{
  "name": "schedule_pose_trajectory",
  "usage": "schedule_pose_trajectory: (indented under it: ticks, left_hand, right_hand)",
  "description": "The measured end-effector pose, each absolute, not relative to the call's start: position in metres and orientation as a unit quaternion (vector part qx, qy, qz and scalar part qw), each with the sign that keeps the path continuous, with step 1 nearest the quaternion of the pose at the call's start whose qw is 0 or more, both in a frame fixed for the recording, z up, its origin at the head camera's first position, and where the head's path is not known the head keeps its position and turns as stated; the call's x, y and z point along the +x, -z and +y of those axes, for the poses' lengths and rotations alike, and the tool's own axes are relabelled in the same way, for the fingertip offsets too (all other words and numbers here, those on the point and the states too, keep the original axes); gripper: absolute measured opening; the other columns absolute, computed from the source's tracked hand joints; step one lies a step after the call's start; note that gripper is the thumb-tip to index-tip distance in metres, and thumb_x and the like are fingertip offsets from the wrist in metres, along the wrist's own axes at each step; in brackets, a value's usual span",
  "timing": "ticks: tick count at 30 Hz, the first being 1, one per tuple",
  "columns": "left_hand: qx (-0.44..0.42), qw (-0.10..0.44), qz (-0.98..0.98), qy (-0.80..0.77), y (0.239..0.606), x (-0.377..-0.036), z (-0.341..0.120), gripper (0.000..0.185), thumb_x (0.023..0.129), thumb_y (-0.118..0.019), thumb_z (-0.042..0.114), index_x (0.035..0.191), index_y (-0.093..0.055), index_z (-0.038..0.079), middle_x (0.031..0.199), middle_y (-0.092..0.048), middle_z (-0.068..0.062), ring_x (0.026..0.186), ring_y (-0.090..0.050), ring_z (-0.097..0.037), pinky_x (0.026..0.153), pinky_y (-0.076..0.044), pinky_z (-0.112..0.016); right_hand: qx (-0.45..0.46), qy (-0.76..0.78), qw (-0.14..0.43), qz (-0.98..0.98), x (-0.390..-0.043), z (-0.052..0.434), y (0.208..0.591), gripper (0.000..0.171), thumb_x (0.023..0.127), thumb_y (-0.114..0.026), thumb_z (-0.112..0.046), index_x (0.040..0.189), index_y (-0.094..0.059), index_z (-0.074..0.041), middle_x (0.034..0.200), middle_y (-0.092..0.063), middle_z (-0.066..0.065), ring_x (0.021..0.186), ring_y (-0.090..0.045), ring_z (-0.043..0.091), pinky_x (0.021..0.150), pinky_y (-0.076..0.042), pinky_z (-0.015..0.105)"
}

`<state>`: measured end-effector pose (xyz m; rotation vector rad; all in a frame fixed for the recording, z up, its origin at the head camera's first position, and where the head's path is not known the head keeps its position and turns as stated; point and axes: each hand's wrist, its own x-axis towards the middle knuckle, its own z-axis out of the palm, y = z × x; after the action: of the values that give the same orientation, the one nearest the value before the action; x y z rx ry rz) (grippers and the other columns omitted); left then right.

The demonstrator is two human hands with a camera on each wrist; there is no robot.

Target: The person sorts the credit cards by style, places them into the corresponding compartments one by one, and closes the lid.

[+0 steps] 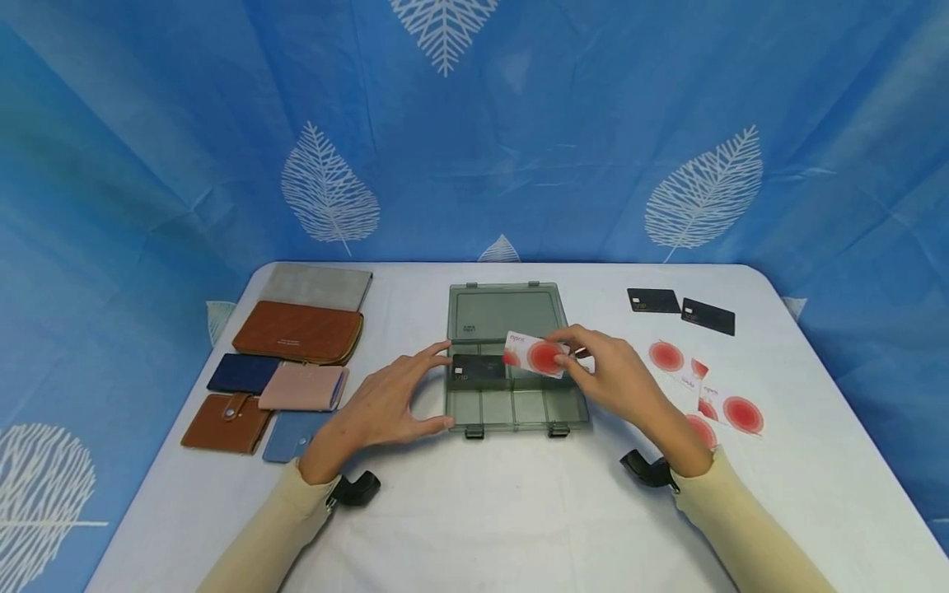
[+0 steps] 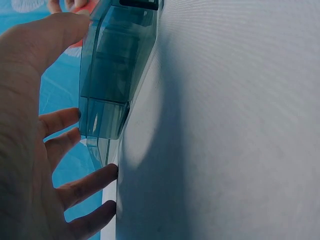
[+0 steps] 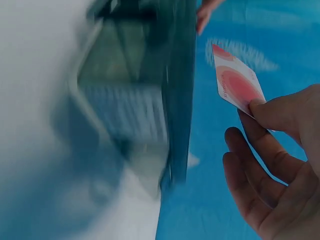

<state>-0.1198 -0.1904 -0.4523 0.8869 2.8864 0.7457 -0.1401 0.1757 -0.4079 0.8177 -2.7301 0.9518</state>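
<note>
A translucent grey-green compartment box [image 1: 530, 408] lies with its lid [image 1: 507, 313] laid back on the far side. A black VIP card [image 1: 474, 375] rests in its left part. My right hand [image 1: 611, 375] pinches a white card with red circles [image 1: 525, 350] between thumb and fingers, holding it over the box; in the right wrist view the card [image 3: 237, 82] is raised and tilted, away from the box wall. My left hand [image 1: 385, 399] spans the box's left side with fingers spread, thumb and fingertips right at its edge.
Several wallets, among them a brown zip wallet [image 1: 296, 331] and a pink one [image 1: 302, 387], lie on the left of the white table [image 1: 511, 511]. On the right are two black cards [image 1: 708, 317] and several red-and-white cards [image 1: 741, 414]. A blue leaf-patterned cloth [image 1: 519, 165] hangs behind.
</note>
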Motion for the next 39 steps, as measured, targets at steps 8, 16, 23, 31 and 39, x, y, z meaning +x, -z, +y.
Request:
schedule_pose_trajectory:
  ticks: [8, 16, 23, 31, 39]
  left_hand:
    - [0.286, 0.019, 0.927, -0.243, 0.453, -0.121, -0.190, 0.099, 0.089, -0.078, 0.066, 0.168, -0.040, 0.020, 0.170, -0.042, 0.003, 0.141, -0.057, -0.033, 0.096, -0.055, -0.061]
    - [0.281, 0.019, 0.928, -0.244, 0.453, -0.121, -0.191, 0.104, 0.088, -0.079, 0.066, 0.170, -0.035, 0.020, 0.166, -0.049, 0.002, 0.137, -0.060, -0.033, 0.096, -0.055, -0.061]
    - [0.285, 0.012, 0.926, -0.245, 0.456, -0.119, -0.192, 0.096, 0.088, -0.078, 0.067, 0.166, -0.043, 0.021, 0.173, -0.037, 0.007, 0.138, -0.059, -0.031, 0.096, -0.055, -0.059]
    - [0.277, 0.006, 0.929, -0.244, 0.454, -0.118, -0.191, 0.102, 0.087, -0.078, 0.068, 0.169, -0.038, 0.022, 0.166, -0.049, 0.002, 0.134, -0.062, -0.029, 0.092, -0.056, -0.058]
    - [0.276, 0.011, 0.931, -0.237, 0.455, -0.119, -0.190, 0.098, 0.087, -0.077, 0.071, 0.166, -0.043, 0.024, 0.173, -0.037, 0.009, 0.138, -0.059, -0.029, 0.097, -0.055, -0.059]
  right_hand:
    - [0.324, -0.301, 0.050, -0.896, -0.120, 0.146, 0.420, 0.029, 0.100, -0.079, -0.013, 0.128, -0.074, -0.019, 0.111, -0.079, -0.005, 0.088, -0.072, 0.013, 0.075, -0.060, 0.038]
    - [0.349, -0.276, 0.032, -0.895, -0.108, 0.127, 0.435, 0.028, 0.100, -0.080, -0.016, 0.126, -0.074, -0.023, 0.118, -0.079, -0.006, 0.100, -0.075, 0.011, 0.079, -0.060, 0.037]
    - [0.353, -0.270, 0.023, -0.896, -0.105, 0.123, 0.440, 0.025, 0.103, -0.076, -0.019, 0.127, -0.075, -0.023, 0.120, -0.077, -0.006, 0.105, -0.074, 0.014, 0.083, -0.061, 0.040]
    - [0.360, -0.237, -0.004, -0.902, -0.101, 0.121, 0.440, 0.036, 0.108, -0.068, -0.027, 0.143, -0.072, -0.019, 0.132, -0.065, 0.003, 0.101, -0.070, 0.016, 0.078, -0.058, 0.036]
    - [0.384, -0.194, 0.000, -0.903, -0.098, 0.121, 0.440, 0.040, 0.110, -0.064, -0.032, 0.147, -0.069, -0.016, 0.143, -0.066, 0.007, 0.130, -0.065, 0.026, 0.103, -0.056, 0.049]
